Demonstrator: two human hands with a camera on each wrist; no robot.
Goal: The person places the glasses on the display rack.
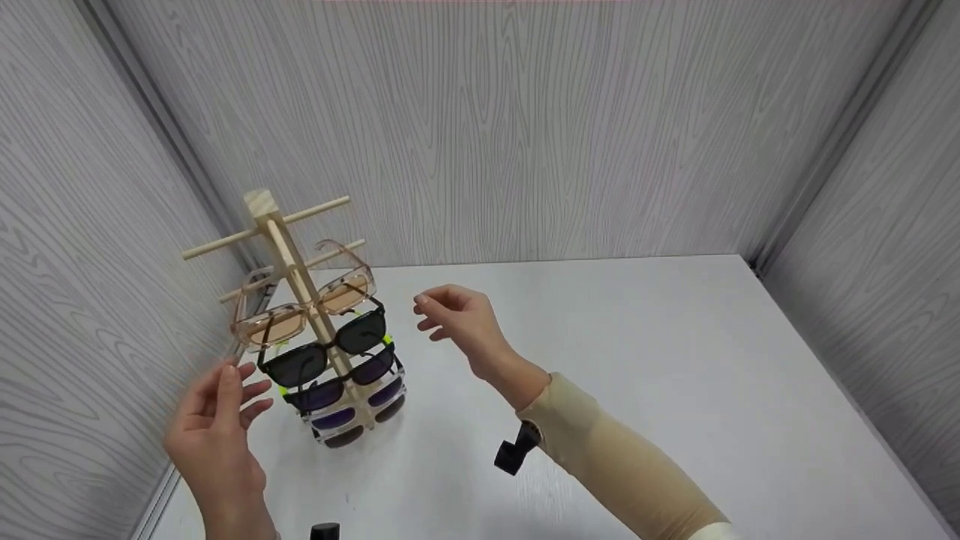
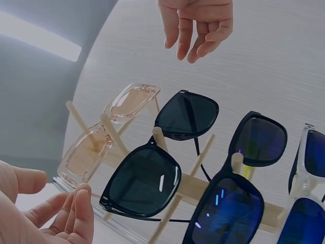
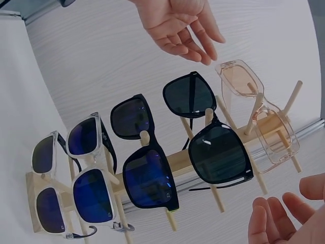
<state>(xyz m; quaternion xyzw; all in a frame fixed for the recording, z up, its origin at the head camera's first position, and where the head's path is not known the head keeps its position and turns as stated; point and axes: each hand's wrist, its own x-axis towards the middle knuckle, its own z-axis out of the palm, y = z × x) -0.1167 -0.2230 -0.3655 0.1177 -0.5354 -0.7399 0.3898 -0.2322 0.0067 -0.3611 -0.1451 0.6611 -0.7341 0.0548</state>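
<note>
A wooden eyewear stand (image 1: 260,204) with crosswise pegs holds several pairs of sunglasses, one above another. Uppermost are clear pink-framed sunglasses (image 1: 274,328) with peach lenses; black sunglasses (image 1: 298,365) hang just below them. My left hand (image 1: 221,427) is beside the stand's left side, fingers loosely bent, fingertips close to the pink frame's left end. Right of the stand, my right hand (image 1: 461,319) hovers with relaxed fingers, apart from the glasses. Neither hand holds anything. In the right wrist view, my right hand (image 3: 289,218) shows at the lower right corner.
Lower on the stand are dark sunglasses with blue-violet lenses (image 2: 228,208) and clear-framed pairs with blue lenses (image 3: 94,195). The topmost peg (image 1: 322,208) carries no glasses. A white table (image 1: 637,360) lies underneath, with grey wood-grain panels (image 1: 487,135) behind and on both sides.
</note>
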